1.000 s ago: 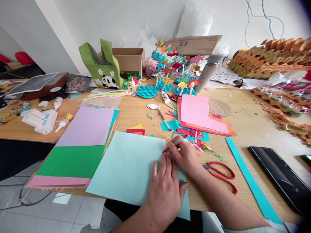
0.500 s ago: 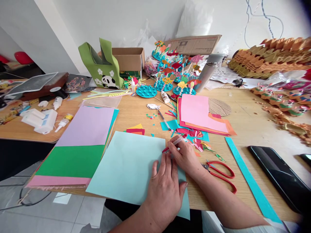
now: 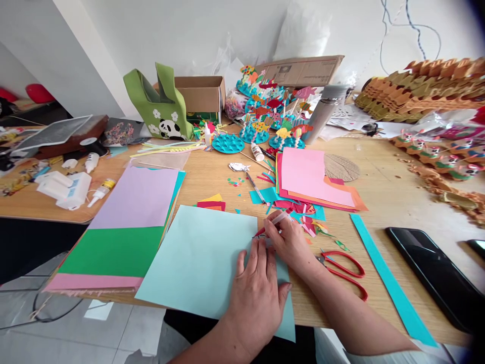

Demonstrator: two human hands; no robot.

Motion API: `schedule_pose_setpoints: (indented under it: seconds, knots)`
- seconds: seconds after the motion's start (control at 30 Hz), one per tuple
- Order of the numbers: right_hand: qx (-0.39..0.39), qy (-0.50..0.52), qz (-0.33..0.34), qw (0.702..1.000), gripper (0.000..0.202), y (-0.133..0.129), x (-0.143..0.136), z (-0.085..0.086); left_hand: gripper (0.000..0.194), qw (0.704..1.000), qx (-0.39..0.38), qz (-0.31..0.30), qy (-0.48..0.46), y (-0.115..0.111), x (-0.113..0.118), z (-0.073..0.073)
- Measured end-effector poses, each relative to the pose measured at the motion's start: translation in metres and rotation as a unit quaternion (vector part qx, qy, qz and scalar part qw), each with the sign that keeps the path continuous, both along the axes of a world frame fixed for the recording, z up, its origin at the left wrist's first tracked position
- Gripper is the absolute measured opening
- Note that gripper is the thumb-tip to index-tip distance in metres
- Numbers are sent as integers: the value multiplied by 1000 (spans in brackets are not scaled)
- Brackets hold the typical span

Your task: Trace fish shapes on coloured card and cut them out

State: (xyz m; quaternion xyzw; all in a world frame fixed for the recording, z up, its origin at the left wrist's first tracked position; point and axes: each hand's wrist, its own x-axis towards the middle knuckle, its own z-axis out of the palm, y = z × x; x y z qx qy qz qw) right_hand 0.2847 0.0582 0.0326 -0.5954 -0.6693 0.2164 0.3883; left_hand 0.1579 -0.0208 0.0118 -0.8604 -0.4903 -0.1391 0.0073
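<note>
A large pale blue sheet of paper [image 3: 197,258] lies at the table's front edge and overhangs it a little. My left hand [image 3: 257,285] rests flat on its right part, fingers stretched forward and thumb out to the side. Just beyond those fingertips, my right hand [image 3: 286,237] grips a pen [image 3: 279,217] with a clear barrel and red ends. The pen's tip is down near the sheet's upper right corner, by a small white piece that the fingers mostly cover. Red-handled scissors [image 3: 344,270] lie right of my right wrist.
Stacked coloured paper [image 3: 113,247] lies to the left. Paper scraps [image 3: 299,207] and pink sheets [image 3: 306,174] are beyond my hands. A turquoise strip [image 3: 390,278] and a phone [image 3: 432,278] lie at right. A green panda bag [image 3: 162,111], fish decorations [image 3: 261,121] and a flask [image 3: 328,111] stand behind.
The view has shifted very slightly. Both hands stay almost where they were, the right one still gripping the pen with its tip down.
</note>
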Motion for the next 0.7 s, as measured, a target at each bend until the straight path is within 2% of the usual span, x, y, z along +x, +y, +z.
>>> schedule_pose_setpoints:
  seconds: [0.33, 0.7]
  knots:
    - [-28, -17, -35, 999, 22, 1, 4, -3, 69, 1000, -2, 12, -2, 1, 3, 1]
    - [-31, -21, -34, 999, 19, 1, 8, -2, 71, 1000, 0, 16, 3, 3, 8, 7]
